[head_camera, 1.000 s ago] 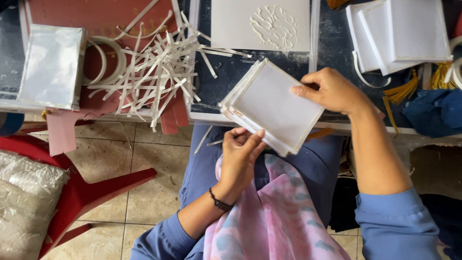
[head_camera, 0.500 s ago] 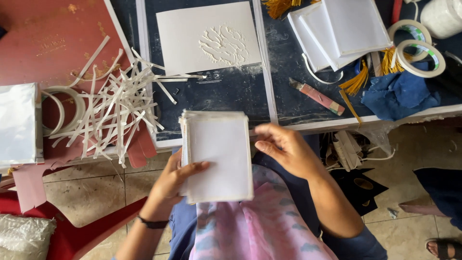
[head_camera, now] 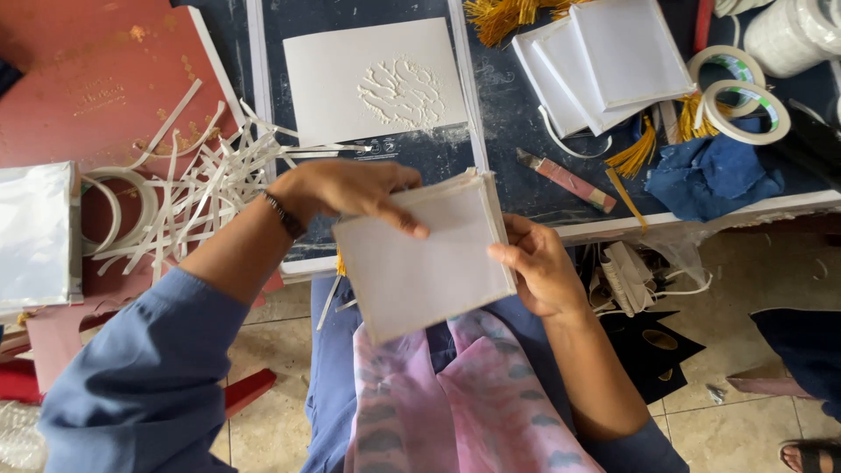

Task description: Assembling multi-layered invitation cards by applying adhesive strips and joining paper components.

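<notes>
A stack of white square cards is held above the lap, gripped along its top edge by the left hand and at its right edge by the right hand, just before the dark worktable strewn with white paper strips and tape rolls

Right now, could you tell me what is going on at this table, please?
A seated person holds a stack of square white cards over the lap, at the near edge of the dark worktable. The left hand lies over its top edge and the right hand grips its right side. On the table lie a heap of white paper strips, an embossed white sheet and two tape rolls.
</notes>
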